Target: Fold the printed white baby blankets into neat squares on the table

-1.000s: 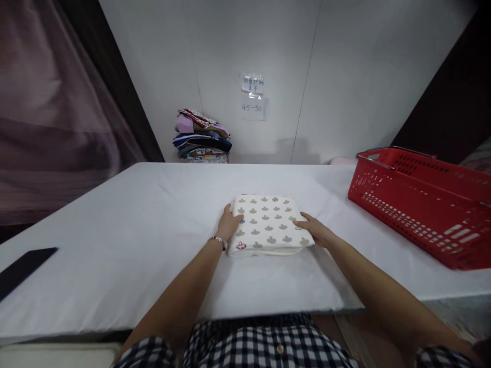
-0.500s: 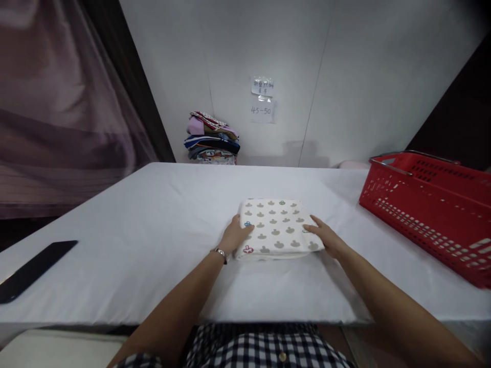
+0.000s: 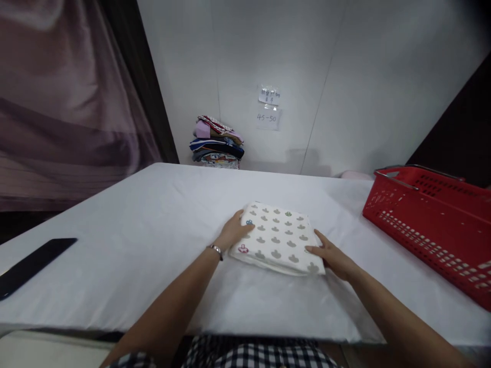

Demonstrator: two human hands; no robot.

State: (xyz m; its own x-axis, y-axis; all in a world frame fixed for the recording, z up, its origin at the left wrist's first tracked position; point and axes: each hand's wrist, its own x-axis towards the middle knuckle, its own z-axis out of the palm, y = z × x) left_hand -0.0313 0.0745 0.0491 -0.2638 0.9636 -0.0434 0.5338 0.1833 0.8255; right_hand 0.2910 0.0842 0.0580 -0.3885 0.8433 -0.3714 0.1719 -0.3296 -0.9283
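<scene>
A folded white cloth (image 3: 278,237) printed with grey mushroom-like shapes, plus a few coloured ones, lies in front of me on the white-covered table (image 3: 153,220). My left hand (image 3: 233,231) grips its left edge, thumb on top and fingers at the side or underneath. At the opposite edge, my right hand (image 3: 332,255) holds the cloth the same way, with the thumb over the top. The fingers below the cloth are partly hidden. A silver bracelet circles my left wrist.
A red perforated basket (image 3: 429,235) with metal handles stands at the right. Near the left edge lies a flat black phone-like object (image 3: 36,266). A stack of folded fabrics (image 3: 218,143) is beyond the far edge, by the wall with paper signs (image 3: 268,117).
The cloth has turned slightly, its right side coming nearer to me, with both hands still on it. The view has tilted a little.
</scene>
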